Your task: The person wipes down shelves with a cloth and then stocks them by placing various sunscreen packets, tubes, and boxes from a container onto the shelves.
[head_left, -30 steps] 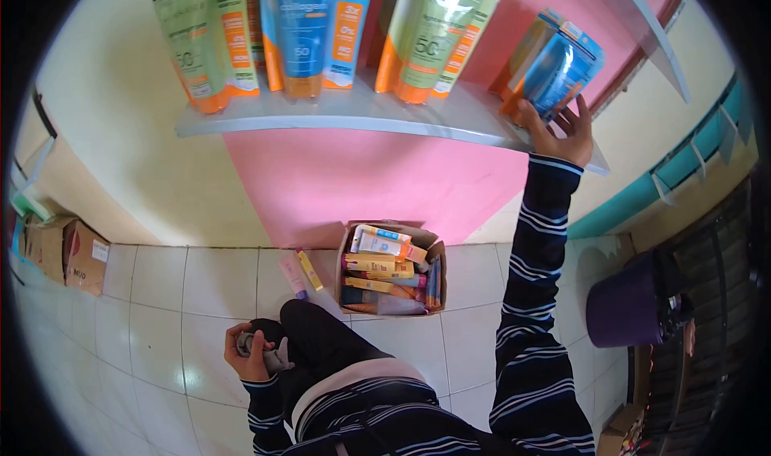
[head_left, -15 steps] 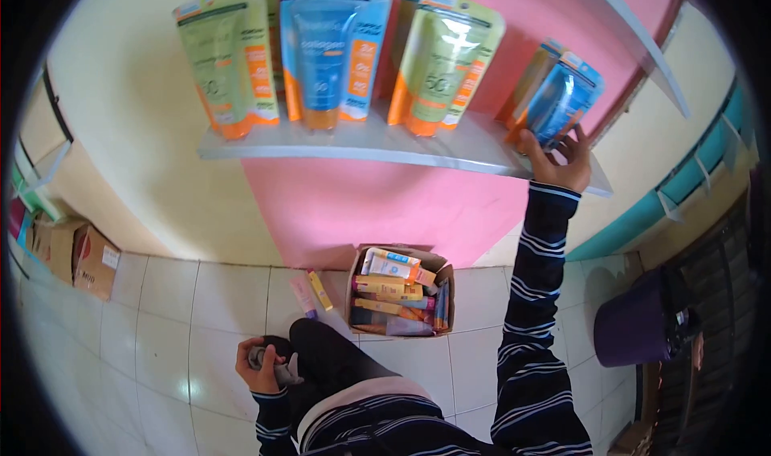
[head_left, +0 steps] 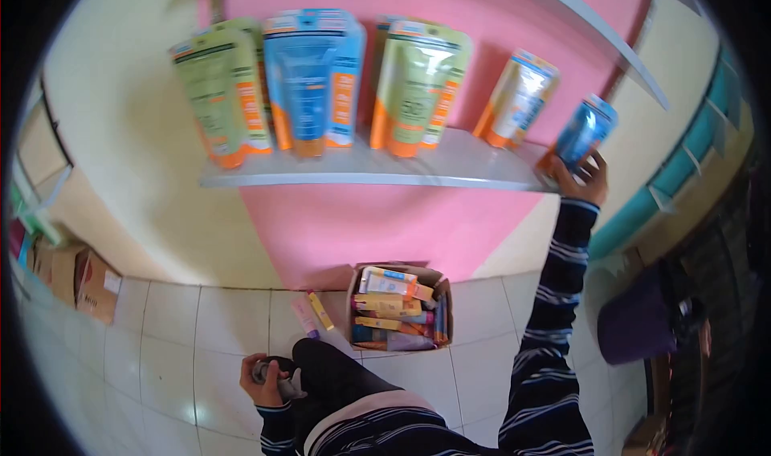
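Note:
At the right end of the grey shelf (head_left: 361,171), my right hand (head_left: 589,181) has its fingers around the lower part of a small blue and orange sunscreen pack (head_left: 585,133). The pack tilts to the right. Just left of it stands a white and orange pack (head_left: 520,101). Farther left are larger packs: a green one (head_left: 422,87), a blue one (head_left: 309,79) and another green one (head_left: 217,95), with more packs partly hidden behind them. Low by my knee, my left hand (head_left: 259,382) is closed around a crumpled grey cloth (head_left: 287,385).
An open cardboard box (head_left: 351,311) full of tubes and small boxes sits on the tiled floor against the pink wall. A pink tube (head_left: 305,318) and a yellow box (head_left: 320,310) lie beside it. A purple bin (head_left: 634,323) stands right; brown cartons (head_left: 96,287) stand left. Another shelf (head_left: 590,26) hangs above.
My right hand has moved right along the shelf with the blue pack, uncovering the white and orange pack. The view has tilted up slightly. My left hand keeps hold of the cloth.

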Demonstrator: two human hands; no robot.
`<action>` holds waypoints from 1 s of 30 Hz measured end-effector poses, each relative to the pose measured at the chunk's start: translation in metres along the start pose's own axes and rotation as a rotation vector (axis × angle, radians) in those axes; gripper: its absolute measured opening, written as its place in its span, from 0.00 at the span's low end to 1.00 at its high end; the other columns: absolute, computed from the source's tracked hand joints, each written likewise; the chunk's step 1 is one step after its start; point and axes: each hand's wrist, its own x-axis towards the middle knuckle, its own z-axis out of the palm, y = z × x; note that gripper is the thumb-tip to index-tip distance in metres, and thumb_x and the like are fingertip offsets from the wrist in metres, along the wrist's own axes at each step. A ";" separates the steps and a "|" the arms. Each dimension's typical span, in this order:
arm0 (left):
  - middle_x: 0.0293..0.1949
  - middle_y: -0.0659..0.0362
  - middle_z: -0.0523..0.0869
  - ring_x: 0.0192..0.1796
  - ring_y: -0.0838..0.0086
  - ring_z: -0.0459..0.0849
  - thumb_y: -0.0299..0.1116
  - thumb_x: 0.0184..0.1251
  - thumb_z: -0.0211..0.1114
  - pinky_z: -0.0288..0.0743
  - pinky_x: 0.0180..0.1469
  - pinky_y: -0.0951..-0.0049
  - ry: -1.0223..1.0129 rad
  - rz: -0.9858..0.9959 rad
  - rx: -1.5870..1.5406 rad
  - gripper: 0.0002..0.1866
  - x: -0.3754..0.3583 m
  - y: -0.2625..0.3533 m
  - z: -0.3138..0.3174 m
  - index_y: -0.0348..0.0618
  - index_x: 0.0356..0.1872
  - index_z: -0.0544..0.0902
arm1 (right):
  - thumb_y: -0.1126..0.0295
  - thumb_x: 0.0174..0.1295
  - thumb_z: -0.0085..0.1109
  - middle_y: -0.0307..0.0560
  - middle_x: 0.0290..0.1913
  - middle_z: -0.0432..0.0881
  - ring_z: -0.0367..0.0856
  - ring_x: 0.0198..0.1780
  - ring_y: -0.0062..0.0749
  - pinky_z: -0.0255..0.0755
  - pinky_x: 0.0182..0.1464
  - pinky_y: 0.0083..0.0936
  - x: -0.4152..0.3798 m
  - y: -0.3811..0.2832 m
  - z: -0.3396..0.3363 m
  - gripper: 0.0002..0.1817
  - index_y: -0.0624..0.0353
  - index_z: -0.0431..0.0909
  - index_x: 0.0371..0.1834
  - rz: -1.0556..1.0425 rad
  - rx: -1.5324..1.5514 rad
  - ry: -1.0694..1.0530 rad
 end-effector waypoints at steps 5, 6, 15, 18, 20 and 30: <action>0.17 0.64 0.72 0.18 0.84 0.70 0.25 0.43 0.62 0.67 0.24 0.83 -0.157 -0.025 0.060 0.10 -0.003 0.034 0.013 0.36 0.30 0.75 | 0.74 0.34 0.67 0.49 0.37 0.72 0.74 0.36 0.31 0.72 0.34 0.27 -0.084 -0.094 -0.016 0.37 0.67 0.57 0.50 0.104 0.514 -0.398; 0.17 0.65 0.73 0.19 0.84 0.70 0.25 0.42 0.63 0.66 0.25 0.83 -0.251 0.037 0.110 0.12 -0.001 0.045 0.018 0.36 0.32 0.75 | 0.73 0.33 0.68 0.47 0.36 0.72 0.74 0.35 0.30 0.73 0.35 0.27 -0.121 -0.120 -0.014 0.36 0.67 0.59 0.48 -0.013 0.598 -0.499; 0.23 0.55 0.77 0.26 0.74 0.74 0.27 0.53 0.54 0.66 0.31 0.79 -0.395 0.425 0.087 0.07 0.010 0.114 0.049 0.33 0.29 0.76 | 0.65 0.30 0.72 0.53 0.42 0.72 0.74 0.43 0.30 0.72 0.41 0.26 -0.189 -0.182 0.016 0.37 0.69 0.63 0.45 -0.191 0.718 -1.169; 0.24 0.54 0.77 0.26 0.73 0.74 0.26 0.55 0.50 0.66 0.31 0.78 -0.339 0.437 0.152 0.08 0.009 0.111 0.042 0.32 0.27 0.76 | 0.63 0.32 0.71 0.50 0.44 0.72 0.71 0.47 0.33 0.69 0.46 0.30 -0.139 -0.194 0.012 0.37 0.65 0.64 0.48 -0.343 0.607 -1.164; 0.23 0.56 0.77 0.26 0.76 0.74 0.28 0.56 0.50 0.66 0.30 0.79 -0.317 0.441 0.100 0.09 0.008 0.108 0.044 0.32 0.27 0.76 | 0.68 0.35 0.67 0.50 0.40 0.74 0.73 0.38 0.38 0.68 0.39 0.25 -0.112 -0.214 0.013 0.29 0.62 0.69 0.45 -0.478 0.567 -0.860; 0.23 0.54 0.77 0.27 0.75 0.74 0.28 0.58 0.49 0.65 0.31 0.78 -0.289 0.383 -0.009 0.10 0.013 0.103 0.038 0.31 0.26 0.76 | 0.73 0.40 0.58 0.37 0.30 0.77 0.70 0.39 0.33 0.61 0.44 0.30 -0.005 -0.282 0.105 0.13 0.54 0.75 0.33 -1.063 -0.213 -0.591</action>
